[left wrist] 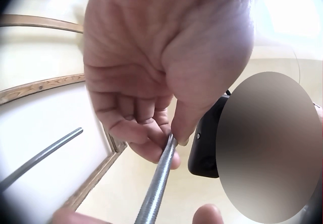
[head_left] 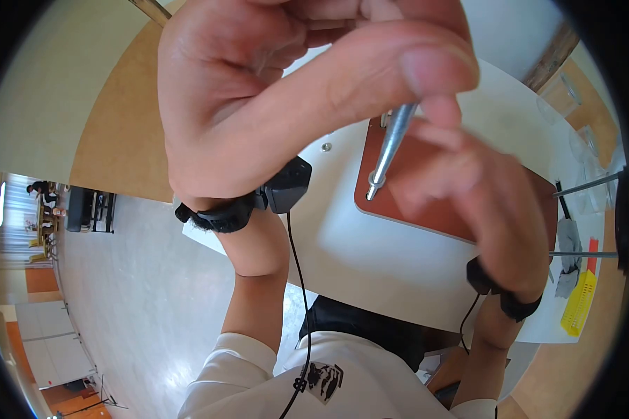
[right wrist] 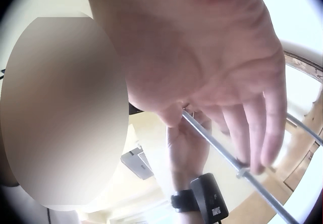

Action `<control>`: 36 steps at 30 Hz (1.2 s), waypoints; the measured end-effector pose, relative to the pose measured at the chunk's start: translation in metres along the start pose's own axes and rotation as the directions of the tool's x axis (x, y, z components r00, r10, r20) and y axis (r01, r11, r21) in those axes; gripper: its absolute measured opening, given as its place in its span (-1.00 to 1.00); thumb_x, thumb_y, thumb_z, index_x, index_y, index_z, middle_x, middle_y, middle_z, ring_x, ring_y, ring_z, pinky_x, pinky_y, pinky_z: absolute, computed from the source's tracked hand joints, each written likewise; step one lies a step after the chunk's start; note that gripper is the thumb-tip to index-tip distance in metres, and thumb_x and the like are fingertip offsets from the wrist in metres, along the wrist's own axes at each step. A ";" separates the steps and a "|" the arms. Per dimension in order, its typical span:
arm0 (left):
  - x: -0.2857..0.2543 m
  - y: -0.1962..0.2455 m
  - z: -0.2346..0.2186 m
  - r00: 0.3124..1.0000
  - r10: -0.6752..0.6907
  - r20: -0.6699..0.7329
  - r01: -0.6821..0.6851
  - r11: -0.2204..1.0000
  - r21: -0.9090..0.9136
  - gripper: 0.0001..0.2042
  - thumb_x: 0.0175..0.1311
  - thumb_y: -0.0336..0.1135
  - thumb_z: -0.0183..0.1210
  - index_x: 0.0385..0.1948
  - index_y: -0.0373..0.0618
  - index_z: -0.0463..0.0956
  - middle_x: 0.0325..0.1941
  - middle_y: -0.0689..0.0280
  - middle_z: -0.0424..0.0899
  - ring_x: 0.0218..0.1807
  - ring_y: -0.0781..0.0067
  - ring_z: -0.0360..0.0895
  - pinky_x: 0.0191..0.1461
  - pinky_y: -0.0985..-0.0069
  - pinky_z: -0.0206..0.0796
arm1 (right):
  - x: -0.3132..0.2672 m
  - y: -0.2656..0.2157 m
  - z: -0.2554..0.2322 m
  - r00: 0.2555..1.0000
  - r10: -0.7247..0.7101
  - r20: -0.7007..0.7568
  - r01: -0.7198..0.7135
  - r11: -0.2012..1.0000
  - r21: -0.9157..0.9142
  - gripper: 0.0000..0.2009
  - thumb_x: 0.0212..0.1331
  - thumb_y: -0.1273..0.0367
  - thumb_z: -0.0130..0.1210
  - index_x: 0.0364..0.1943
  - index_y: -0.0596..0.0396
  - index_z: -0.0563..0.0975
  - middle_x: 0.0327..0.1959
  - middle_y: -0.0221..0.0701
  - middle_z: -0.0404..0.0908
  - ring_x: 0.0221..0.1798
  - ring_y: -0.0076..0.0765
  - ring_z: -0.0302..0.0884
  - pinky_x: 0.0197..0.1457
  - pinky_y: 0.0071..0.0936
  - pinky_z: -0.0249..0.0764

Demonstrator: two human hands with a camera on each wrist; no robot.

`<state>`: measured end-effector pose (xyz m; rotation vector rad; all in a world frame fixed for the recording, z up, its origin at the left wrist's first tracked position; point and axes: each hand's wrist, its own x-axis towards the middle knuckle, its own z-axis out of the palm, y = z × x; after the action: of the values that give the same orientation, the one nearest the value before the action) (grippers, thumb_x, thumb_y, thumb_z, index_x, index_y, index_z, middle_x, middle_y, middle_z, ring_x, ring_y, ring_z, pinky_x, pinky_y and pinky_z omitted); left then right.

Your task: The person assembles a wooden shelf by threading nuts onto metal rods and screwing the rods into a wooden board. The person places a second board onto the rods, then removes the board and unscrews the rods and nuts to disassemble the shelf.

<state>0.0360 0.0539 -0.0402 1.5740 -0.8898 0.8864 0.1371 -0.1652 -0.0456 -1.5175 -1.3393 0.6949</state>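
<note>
Close to the head camera, my left hand [head_left: 272,126] is raised over the table and pinches a slim metal threaded rod [head_left: 396,136] between thumb and fingers. The rod slants downward with a small nut [head_left: 376,179] near its lower end. Beside it is my right hand [head_left: 493,195], blurred, its fingers pointing towards the rod. In the right wrist view the right fingers [right wrist: 252,128] extend along the rod, fingertips right at the nut [right wrist: 243,172]. The left wrist view shows the rod's upper end [left wrist: 169,146] at the left thumb and fingertips.
A red-brown board [head_left: 437,220] lies on the white table [head_left: 293,251], with a loose nut [head_left: 326,147] left of it. At the right are metal stand rods [head_left: 587,183], clear cups [head_left: 559,98], a grey cloth [head_left: 569,244] and a yellow basket [head_left: 579,304].
</note>
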 end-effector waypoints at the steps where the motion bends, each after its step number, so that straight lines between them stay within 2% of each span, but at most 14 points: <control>1: 0.001 -0.002 0.002 1.000 0.012 -0.007 -0.012 1.000 0.002 -0.76 0.33 -0.54 0.29 -0.12 -0.50 0.45 -0.35 -0.09 0.72 -0.33 0.22 0.79 -0.26 0.38 0.69 | 0.000 -0.009 -0.011 0.984 0.161 0.078 -0.172 0.971 0.169 -0.31 0.59 -0.01 -0.44 -0.03 0.36 0.63 -0.55 -0.38 0.61 -0.37 -0.45 0.54 -0.04 -0.52 0.42; 4: 0.000 0.000 -0.001 1.000 0.009 -0.007 -0.008 0.999 0.041 -0.75 0.34 -0.54 0.29 -0.11 -0.52 0.44 -0.33 -0.12 0.72 -0.32 0.22 0.78 -0.28 0.43 0.67 | -0.004 -0.007 -0.025 0.981 0.189 -0.040 -0.191 0.977 -0.091 -0.27 0.58 -0.03 -0.49 -0.03 0.38 0.62 -0.71 -0.48 0.45 -0.53 -0.51 0.41 -0.15 -0.58 0.37; 6: -0.001 -0.002 0.001 0.999 -0.005 -0.049 0.005 1.000 -0.019 -0.75 0.35 -0.52 0.29 -0.12 -0.52 0.43 -0.33 -0.13 0.72 -0.32 0.21 0.78 -0.27 0.44 0.66 | 0.000 0.003 -0.029 0.978 0.185 0.096 -0.182 0.982 -0.039 -0.26 0.57 -0.06 -0.49 0.12 0.37 0.56 -0.56 -0.38 0.61 -0.41 -0.48 0.51 -0.09 -0.53 0.40; 8: -0.004 -0.007 0.007 0.996 -0.002 -0.084 -0.004 0.997 -0.071 -0.75 0.35 -0.52 0.30 -0.13 -0.52 0.43 -0.33 -0.13 0.72 -0.32 0.22 0.78 -0.27 0.44 0.66 | 0.006 0.014 -0.006 0.995 -0.092 -0.029 0.092 0.996 0.019 -0.30 0.57 -0.05 -0.43 0.19 0.35 0.52 -0.34 -0.27 0.72 -0.25 -0.42 0.61 0.02 -0.46 0.43; 12: -0.001 0.000 -0.001 1.000 -0.017 -0.012 0.017 1.000 0.020 -0.75 0.35 -0.51 0.30 -0.14 -0.51 0.43 -0.33 -0.13 0.72 -0.32 0.22 0.78 -0.24 0.42 0.66 | -0.001 0.007 0.008 0.997 -0.072 0.004 0.072 0.997 0.036 -0.36 0.57 0.01 -0.36 0.15 0.34 0.55 -0.17 -0.19 0.74 -0.12 -0.35 0.65 0.12 -0.40 0.44; 16: 0.011 0.014 -0.004 0.978 -0.029 0.207 -0.025 0.966 0.256 -0.76 0.36 -0.52 0.29 -0.13 -0.50 0.44 -0.32 -0.13 0.72 -0.31 0.22 0.78 -0.23 0.42 0.66 | 0.000 -0.008 -0.028 0.972 0.164 0.171 -0.194 0.965 0.179 -0.39 0.53 0.03 -0.26 0.13 0.39 0.54 -0.28 -0.23 0.72 -0.19 -0.38 0.63 0.13 -0.40 0.45; 19: -0.004 0.001 0.005 0.995 -0.047 -0.085 0.049 0.999 0.019 -0.77 0.36 -0.52 0.29 -0.13 -0.50 0.44 -0.32 -0.12 0.72 -0.31 0.23 0.78 -0.25 0.44 0.65 | -0.001 -0.012 -0.030 0.943 0.314 0.115 -0.311 0.950 -0.036 -0.38 0.54 0.03 -0.27 0.15 0.39 0.54 -0.30 -0.23 0.71 -0.20 -0.43 0.61 0.11 -0.42 0.46; 21: -0.005 -0.002 0.006 0.994 -0.029 -0.109 0.025 0.999 -0.042 -0.76 0.36 -0.52 0.28 -0.12 -0.50 0.44 -0.32 -0.11 0.72 -0.32 0.23 0.77 -0.25 0.45 0.65 | 0.003 -0.004 -0.011 1.000 0.022 0.008 -0.023 0.998 0.063 -0.40 0.56 0.05 -0.28 0.20 0.39 0.51 -0.29 -0.25 0.72 -0.19 -0.47 0.60 0.08 -0.47 0.45; 24: 0.011 0.010 0.018 0.998 0.009 -0.057 -0.010 1.000 -0.021 -0.76 0.35 -0.52 0.30 -0.12 -0.51 0.45 -0.32 -0.10 0.72 -0.32 0.25 0.77 -0.23 0.45 0.65 | 0.000 0.015 0.016 0.991 -0.104 -0.084 0.112 0.989 0.092 -0.41 0.56 0.08 -0.26 0.24 0.39 0.48 -0.30 -0.31 0.72 -0.17 -0.51 0.59 0.04 -0.52 0.44; 26: 0.002 -0.001 0.009 0.999 0.020 -0.048 -0.022 0.999 -0.048 -0.76 0.34 -0.52 0.31 -0.13 -0.50 0.45 -0.32 -0.10 0.72 -0.32 0.27 0.77 -0.23 0.45 0.65 | -0.001 0.010 0.004 0.996 -0.084 0.029 0.079 0.989 0.126 -0.43 0.56 0.11 -0.23 0.29 0.39 0.44 -0.23 -0.29 0.73 -0.20 -0.53 0.59 0.03 -0.55 0.43; 28: 0.000 -0.005 0.002 0.999 0.031 -0.041 -0.034 0.997 -0.072 -0.76 0.33 -0.52 0.31 -0.14 -0.50 0.46 -0.32 -0.10 0.72 -0.32 0.28 0.77 -0.23 0.46 0.65 | 0.000 -0.008 -0.015 0.967 0.179 0.182 -0.196 0.977 0.084 -0.41 0.55 0.09 -0.23 0.34 0.39 0.39 -0.11 -0.21 0.73 -0.31 -0.55 0.56 0.00 -0.56 0.43; 32: 0.000 -0.001 0.002 0.999 0.021 -0.039 -0.018 0.995 0.095 -0.77 0.30 -0.54 0.33 -0.16 -0.48 0.47 -0.33 -0.07 0.72 -0.35 0.31 0.76 -0.30 0.50 0.62 | 0.000 -0.017 -0.030 0.923 0.363 0.127 -0.357 0.931 -0.072 -0.40 0.53 0.08 -0.20 0.36 0.39 0.38 -0.15 -0.21 0.74 -0.44 -0.58 0.49 -0.07 -0.61 0.41; 34: -0.002 -0.002 0.009 0.996 0.011 -0.087 -0.006 0.998 0.059 -0.77 0.30 -0.54 0.33 -0.16 -0.48 0.48 -0.34 -0.06 0.73 -0.35 0.31 0.76 -0.31 0.52 0.60 | 0.001 -0.004 -0.006 0.995 0.084 -0.063 -0.076 0.991 0.110 -0.39 0.50 0.06 -0.19 0.32 0.38 0.42 -0.31 -0.30 0.74 -0.50 -0.62 0.42 -0.22 -0.66 0.37; 36: -0.003 -0.002 0.014 0.989 0.005 -0.145 -0.008 1.000 -0.024 -0.76 0.29 -0.54 0.33 -0.14 -0.48 0.48 -0.33 -0.05 0.73 -0.34 0.32 0.76 -0.30 0.57 0.57 | -0.001 0.010 0.007 1.000 0.017 -0.004 -0.016 0.995 0.097 -0.39 0.50 0.06 -0.19 0.31 0.38 0.44 -0.36 -0.34 0.73 -0.51 -0.64 0.40 -0.26 -0.67 0.34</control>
<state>0.0376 0.0408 -0.0453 1.4668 -0.7995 0.9780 0.1350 -0.1635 -0.0573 -1.4533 -1.2728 0.7559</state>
